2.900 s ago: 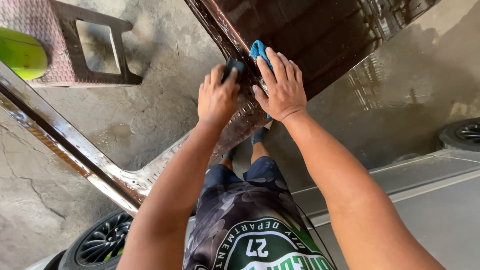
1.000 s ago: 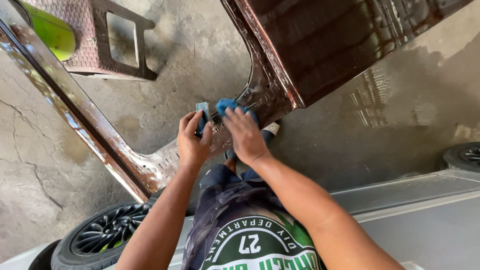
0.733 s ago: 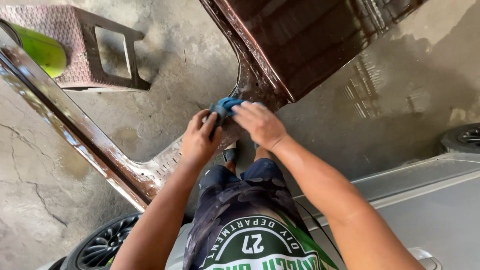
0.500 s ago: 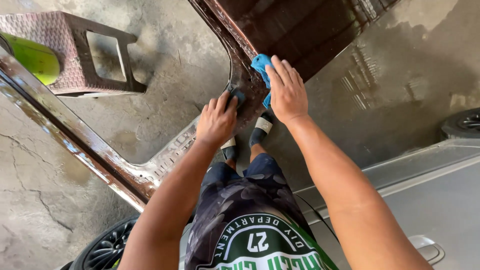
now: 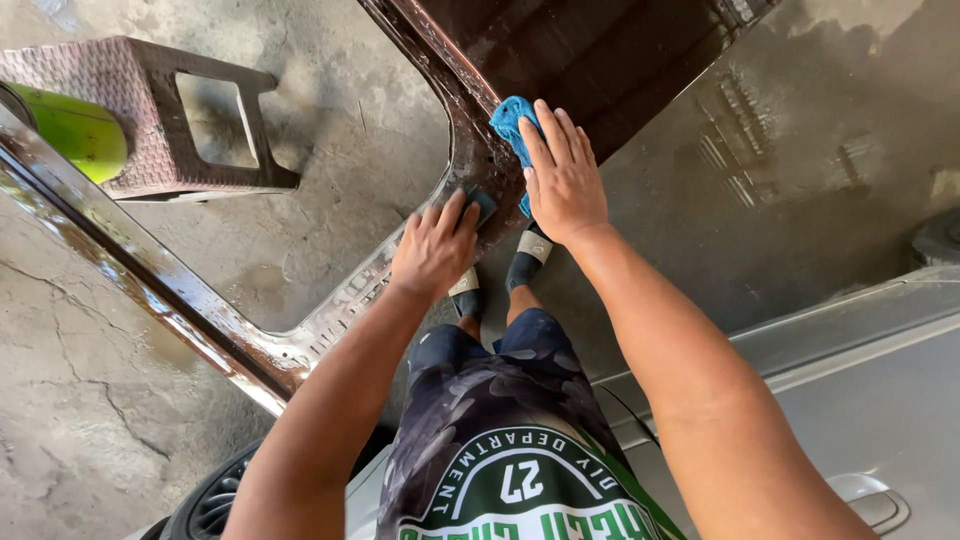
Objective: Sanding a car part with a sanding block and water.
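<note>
Both hands sit higher on the panel than half a second ago: the right hand has slid the cloth further up the frame edge, and the left hand has followed to the curved inner corner.

Right fingers lie flat and spread, pressing a crumpled blue microfibre cloth against the wet, dark brown metal car door panel; the cloth shows beyond the fingertips and under the thumb side, so it is pinned rather than gripped. Left fingers curl over a small dark blue-grey sanding block, only one corner of which peeks out past the fingertips, and hold it down on the door's bare frame just beside the cloth.

Judging by the surface, the broad face of the panel near the top edge of view is wet and glossy, while the long lower frame rail running toward the bottom-left looks mottled and patchy. Rubbing seems well under way at this corner, with much of the rail left.

Around them: a brown woven-pattern plastic stool on the cracked concrete floor, a lime-green rounded container beside it, and a grey car body at the right.
</note>
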